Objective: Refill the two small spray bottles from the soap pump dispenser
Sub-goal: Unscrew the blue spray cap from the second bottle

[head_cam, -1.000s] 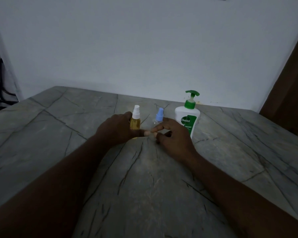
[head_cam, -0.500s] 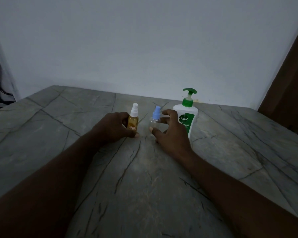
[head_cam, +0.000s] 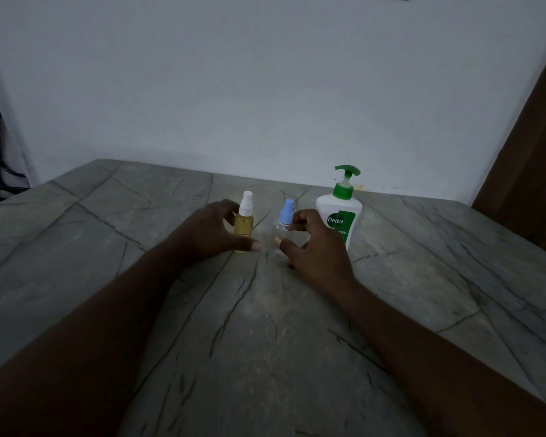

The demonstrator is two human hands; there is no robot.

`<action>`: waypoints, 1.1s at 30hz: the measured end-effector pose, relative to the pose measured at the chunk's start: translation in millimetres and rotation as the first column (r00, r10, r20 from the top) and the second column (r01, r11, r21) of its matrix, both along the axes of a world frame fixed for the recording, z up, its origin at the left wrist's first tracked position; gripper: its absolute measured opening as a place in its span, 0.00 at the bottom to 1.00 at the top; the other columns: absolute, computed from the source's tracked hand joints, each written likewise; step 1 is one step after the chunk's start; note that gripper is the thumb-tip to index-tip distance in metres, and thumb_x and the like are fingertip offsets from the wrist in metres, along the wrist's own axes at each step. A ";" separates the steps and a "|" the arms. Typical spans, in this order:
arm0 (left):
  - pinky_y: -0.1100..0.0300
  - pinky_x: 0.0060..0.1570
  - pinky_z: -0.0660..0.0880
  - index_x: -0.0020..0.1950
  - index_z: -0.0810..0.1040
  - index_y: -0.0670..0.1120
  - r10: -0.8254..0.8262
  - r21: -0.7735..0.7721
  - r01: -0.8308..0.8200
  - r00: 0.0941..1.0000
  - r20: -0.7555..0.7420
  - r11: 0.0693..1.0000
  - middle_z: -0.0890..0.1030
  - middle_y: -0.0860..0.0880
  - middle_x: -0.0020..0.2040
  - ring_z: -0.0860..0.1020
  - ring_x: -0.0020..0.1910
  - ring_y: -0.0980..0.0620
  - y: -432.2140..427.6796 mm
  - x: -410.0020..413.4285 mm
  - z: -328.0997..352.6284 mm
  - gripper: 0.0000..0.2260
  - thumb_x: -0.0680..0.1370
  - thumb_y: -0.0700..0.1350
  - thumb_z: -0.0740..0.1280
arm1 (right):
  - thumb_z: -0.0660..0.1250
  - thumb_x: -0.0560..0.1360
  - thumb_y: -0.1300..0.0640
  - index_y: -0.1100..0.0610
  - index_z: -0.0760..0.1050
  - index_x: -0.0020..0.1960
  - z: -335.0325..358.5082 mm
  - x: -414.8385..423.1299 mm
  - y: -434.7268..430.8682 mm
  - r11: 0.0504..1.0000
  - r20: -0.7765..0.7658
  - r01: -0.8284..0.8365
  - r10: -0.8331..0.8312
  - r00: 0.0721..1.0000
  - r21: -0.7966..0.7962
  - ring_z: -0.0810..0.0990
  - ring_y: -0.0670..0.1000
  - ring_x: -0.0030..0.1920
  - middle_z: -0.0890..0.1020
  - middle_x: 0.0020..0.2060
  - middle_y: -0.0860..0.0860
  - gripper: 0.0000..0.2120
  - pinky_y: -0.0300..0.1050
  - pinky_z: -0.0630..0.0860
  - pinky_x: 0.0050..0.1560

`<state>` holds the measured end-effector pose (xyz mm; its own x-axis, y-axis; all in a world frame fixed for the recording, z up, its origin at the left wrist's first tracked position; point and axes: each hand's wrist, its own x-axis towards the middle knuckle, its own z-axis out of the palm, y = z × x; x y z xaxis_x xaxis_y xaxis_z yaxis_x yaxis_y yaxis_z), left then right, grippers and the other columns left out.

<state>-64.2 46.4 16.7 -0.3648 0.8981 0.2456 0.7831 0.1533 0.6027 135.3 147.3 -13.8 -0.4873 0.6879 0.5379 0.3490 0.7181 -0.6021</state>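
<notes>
L hand was curled round amber spray bottle (white cap), thumb across front of its base, fingers behind its shoulder. R hand was curled round clear spray bottle (blue cap), index beside the cap, thumb low at the body. How firmly either hand pressed: could not tell. Both bottles stood upright on tabletop, caps on, near each other w/ a small gap between. Soap pump dispenser (white body, green pump) stood upright just behind R hand, lower part hidden by it. Amber bottle looked mostly full of yellow liquid. Clear one looked empty, but light was too dim to be sure. Pale wall sat beyond the tabletop's far edge.

Judged stage: start, nothing refilled yet, caps prob. need to come off first.

Risks:
- Bottles look small and light, so a sideways nudge while twisting a cap could tip one.
- Back of R hand was close to dispenser, so a quick lift could knock it.
- Bottle necks look narrow vs. the pump spout, so soap may run down the outside and leave fingers slippery.
- Amber bottle may overflow if already near full.
- Loose caps could roll off.
</notes>
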 end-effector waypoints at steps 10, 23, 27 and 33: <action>0.62 0.27 0.66 0.38 0.71 0.49 0.149 0.664 0.187 0.897 -0.416 0.724 0.69 0.54 0.29 0.68 0.25 0.55 -2.0 38.3 19.5 0.17 0.79 0.59 0.66 | 0.77 0.73 0.45 0.50 0.74 0.59 3.8 4.9 -2.4 0.999 -0.017 -0.010 0.011 1.000 0.052 0.81 0.44 0.51 0.83 0.57 0.45 0.20 0.33 0.70 0.44; 0.62 0.33 0.67 0.42 0.70 0.50 0.142 0.298 0.035 0.821 -0.553 0.954 0.73 0.53 0.31 0.72 0.28 0.54 15.3 66.0 -10.9 0.19 0.80 0.65 0.59 | 0.78 0.73 0.52 0.48 0.72 0.55 4.0 11.8 4.8 0.999 -0.015 -0.035 0.036 0.999 0.035 0.79 0.45 0.52 0.80 0.50 0.43 0.18 0.36 0.72 0.47; 0.55 0.39 0.79 0.56 0.74 0.49 0.169 0.316 -0.017 0.870 -0.463 0.949 0.82 0.50 0.38 0.81 0.35 0.49 19.6 68.0 -17.9 0.21 0.79 0.66 0.59 | 0.79 0.71 0.52 0.48 0.72 0.54 3.1 13.1 5.9 0.998 -0.046 -0.045 0.047 0.998 0.039 0.80 0.44 0.47 0.81 0.48 0.42 0.18 0.40 0.74 0.46; 0.56 0.43 0.77 0.59 0.76 0.49 0.117 0.336 -0.007 0.945 -0.306 0.942 0.85 0.50 0.40 0.83 0.41 0.50 23.4 66.0 -25.5 0.21 0.78 0.65 0.63 | 0.81 0.69 0.56 0.51 0.75 0.55 1.8 14.9 11.3 0.995 -0.053 -0.098 0.098 0.994 0.016 0.81 0.41 0.43 0.83 0.48 0.44 0.19 0.31 0.75 0.40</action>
